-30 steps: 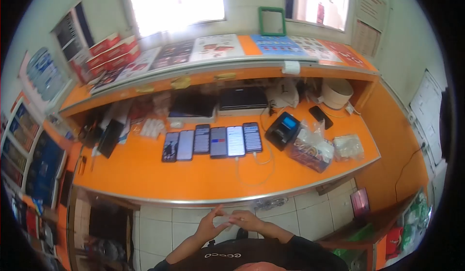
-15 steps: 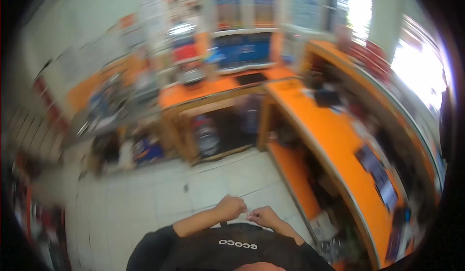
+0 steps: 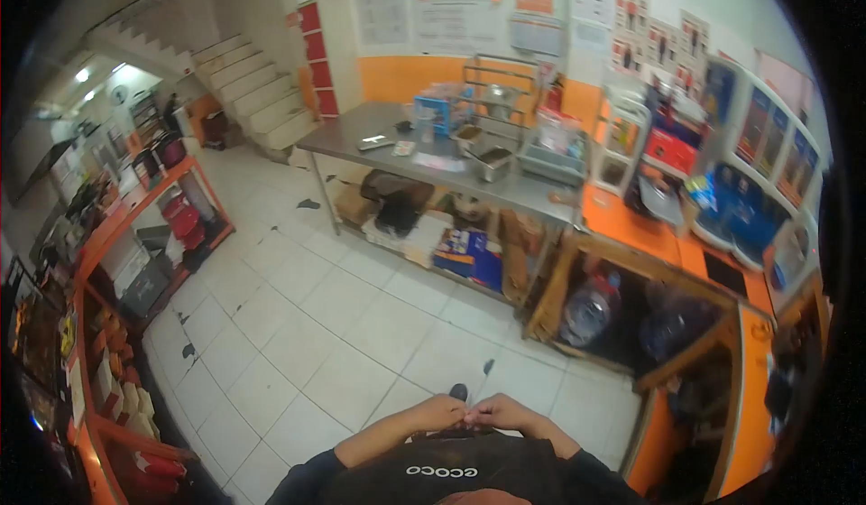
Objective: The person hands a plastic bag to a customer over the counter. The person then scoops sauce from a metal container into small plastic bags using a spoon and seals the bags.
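Note:
My left hand (image 3: 442,411) and my right hand (image 3: 493,410) meet in front of my waist, above the dark apron (image 3: 433,460) with white lettering. The fingers of both are pinched together and the fingertips almost touch. Whatever lies between them is too small to make out. The tip of a dark shoe (image 3: 459,391) shows just beyond my hands on the tiled floor.
A steel table (image 3: 347,130) with containers and a rack stands ahead. An orange counter (image 3: 622,225) with large bottles beneath is to the right. Orange shelving (image 3: 86,324) runs along the left. Stairs (image 3: 248,81) rise at the back left.
The view has swung left, bringing the steel table, stairs and left shelving into sight. My hands have come closer together; the thin thing seen between them before is now hard to see.

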Available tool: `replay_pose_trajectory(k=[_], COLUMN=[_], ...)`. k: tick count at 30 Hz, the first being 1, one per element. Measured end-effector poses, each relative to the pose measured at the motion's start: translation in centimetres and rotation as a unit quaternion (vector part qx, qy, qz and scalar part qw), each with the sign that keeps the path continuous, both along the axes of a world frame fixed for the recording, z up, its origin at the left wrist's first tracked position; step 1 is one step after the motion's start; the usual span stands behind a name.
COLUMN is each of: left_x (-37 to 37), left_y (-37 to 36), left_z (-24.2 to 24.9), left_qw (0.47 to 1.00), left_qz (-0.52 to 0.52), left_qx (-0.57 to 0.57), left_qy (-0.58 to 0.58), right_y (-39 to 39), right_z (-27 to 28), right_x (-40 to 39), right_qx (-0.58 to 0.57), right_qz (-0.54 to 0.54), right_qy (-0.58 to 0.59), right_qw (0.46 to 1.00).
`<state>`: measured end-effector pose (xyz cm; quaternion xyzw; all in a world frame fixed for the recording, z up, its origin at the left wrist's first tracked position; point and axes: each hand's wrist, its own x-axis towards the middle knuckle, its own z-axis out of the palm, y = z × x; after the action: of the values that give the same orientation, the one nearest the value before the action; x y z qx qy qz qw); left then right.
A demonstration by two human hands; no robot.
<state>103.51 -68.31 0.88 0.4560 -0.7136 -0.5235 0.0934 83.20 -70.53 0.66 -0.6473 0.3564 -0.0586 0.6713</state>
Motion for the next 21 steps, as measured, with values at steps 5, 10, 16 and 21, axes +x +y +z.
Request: replay_pose_trajectory(k=[5,10,16,21], left_x=[6.2,13.3,20.9,26.4], left_y=[-11.4,-19.0,-23.4,-31.2], left_z=[-0.2,2.4,0.3,2.2], left_qw=[0.994,0.947,0.858,0.837], left_qz=[0.057,0.243,0.472,0.46], left_qx=[-0.086,-0.19,-0.188,-0.105], left_qy=[-0.047,-0.088,-0.073,-0.276], right_y=[-14.9,-27.2,-36.8,-42.1], right_z=[-2.8,2.3,2.0,0.0], right_x=[7.5,18.4,30.3,34.8], right_qx=[-0.024,-0.201,-0.454,-0.542], right_qz=[0.046,0.12,0.279,0.186], right_qy=[-0.055,-0.115,-0.147,-0.008], right_qw=[0.997,0.965,0.833,0.819])
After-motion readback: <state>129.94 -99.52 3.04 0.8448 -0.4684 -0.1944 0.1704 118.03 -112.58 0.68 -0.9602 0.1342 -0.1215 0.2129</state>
